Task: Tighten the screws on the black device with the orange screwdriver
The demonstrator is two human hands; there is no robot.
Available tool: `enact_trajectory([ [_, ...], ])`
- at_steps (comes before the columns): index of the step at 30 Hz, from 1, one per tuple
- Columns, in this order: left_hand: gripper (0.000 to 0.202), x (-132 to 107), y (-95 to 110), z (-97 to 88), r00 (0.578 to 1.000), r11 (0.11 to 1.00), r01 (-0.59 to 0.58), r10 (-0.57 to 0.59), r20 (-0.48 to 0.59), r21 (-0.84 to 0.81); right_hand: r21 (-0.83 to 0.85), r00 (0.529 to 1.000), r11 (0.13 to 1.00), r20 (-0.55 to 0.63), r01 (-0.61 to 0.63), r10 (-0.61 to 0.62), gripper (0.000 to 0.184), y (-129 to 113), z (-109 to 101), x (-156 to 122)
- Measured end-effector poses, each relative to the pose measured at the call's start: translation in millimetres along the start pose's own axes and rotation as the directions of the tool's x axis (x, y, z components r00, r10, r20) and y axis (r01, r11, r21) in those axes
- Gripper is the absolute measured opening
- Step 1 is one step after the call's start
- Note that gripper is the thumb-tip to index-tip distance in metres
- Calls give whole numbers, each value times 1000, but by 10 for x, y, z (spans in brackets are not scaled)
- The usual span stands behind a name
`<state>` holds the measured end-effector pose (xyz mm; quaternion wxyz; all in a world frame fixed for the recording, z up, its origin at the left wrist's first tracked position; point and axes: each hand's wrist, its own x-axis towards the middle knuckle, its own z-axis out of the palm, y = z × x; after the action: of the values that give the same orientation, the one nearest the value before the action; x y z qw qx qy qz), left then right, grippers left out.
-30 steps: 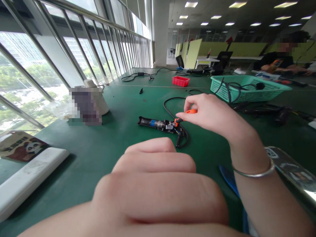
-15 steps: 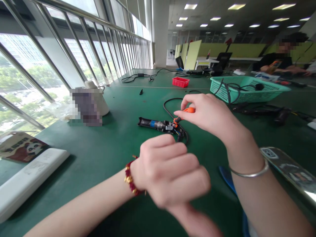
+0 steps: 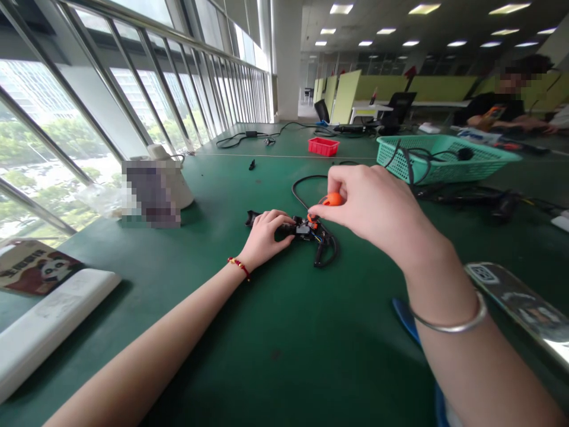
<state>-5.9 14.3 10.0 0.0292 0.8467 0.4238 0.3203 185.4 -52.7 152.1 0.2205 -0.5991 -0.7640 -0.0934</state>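
A black cylindrical device point(image 3: 293, 227) with exposed wires and a black cable point(image 3: 326, 246) lies on the green table point(image 3: 267, 332). My left hand point(image 3: 267, 234), with a red bead bracelet at the wrist, is closed around the device's body. Just right of it, my right hand point(image 3: 373, 204) pinches an orange-handled tool point(image 3: 331, 200) whose tip meets the wired end of the device. A silver bangle sits on my right wrist.
A white device point(image 3: 48, 323) and a panda-print card point(image 3: 33, 274) lie at the left. A teal basket point(image 3: 440, 157) with cables and a red tray point(image 3: 324, 146) stand farther back. A phone point(image 3: 515, 299) lies at the right. Another person sits at the far right.
My left hand has moved from close to the camera out to the device and closed around it. My right hand has stayed on the orange tool.
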Motion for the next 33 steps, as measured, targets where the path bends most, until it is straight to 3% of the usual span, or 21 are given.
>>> enact_trajectory([
  [3, 23, 18, 9, -3, 1000, 1000, 4, -4, 9, 3, -58, 996, 994, 21, -91, 92, 30, -34, -3, -10],
  [5, 24, 14, 2, -9, 1000, 1000, 3, -3, 15, 14, -73, 995, 992, 11, -101, 103, 27, -50, -3, -25],
  [8, 24, 1, -1, -10, 1000, 999, -11, 10, 22, 51, -53, 1000, 998, -17, -24, 23, 11, -53, -2, -51],
  [12, 27, -7, 13, 10, 999, 991, -40, 35, 34, 129, -56, 995, 994, -16, 94, -95, 20, -56, -5, -60],
  [15, 33, -7, 16, 26, 997, 986, -65, 59, 49, 151, -47, 999, 998, 38, 36, -34, 6, -81, -10, -49],
  [19, 36, 0, 5, 35, 996, 987, -81, 73, 55, 141, -72, 994, 993, 51, -93, 97, 23, -111, -2, -41],
  [23, 36, 3, 1, 40, 995, 983, -95, 89, 50, 155, -56, 1000, 998, 4, -3, 4, 5, -99, 18, -47],
  [25, 35, 2, 6, 41, 994, 981, -104, 98, 42, 164, -41, 998, 998, -21, 51, -52, 13, -90, 28, -48],
  [28, 36, 0, 18, 39, 993, 975, -121, 118, 28, 186, -26, 1000, 1000, -19, -8, 8, 5, -90, 43, -42],
  [31, 36, -2, 23, 33, 991, 972, -135, 133, 22, 194, -36, 995, 994, -9, -102, 102, 20, -91, 54, -35],
  [33, 37, -1, 21, 29, 990, 973, -139, 138, 19, 186, -38, 996, 996, -27, -86, 85, 15, -80, 56, -36],
])
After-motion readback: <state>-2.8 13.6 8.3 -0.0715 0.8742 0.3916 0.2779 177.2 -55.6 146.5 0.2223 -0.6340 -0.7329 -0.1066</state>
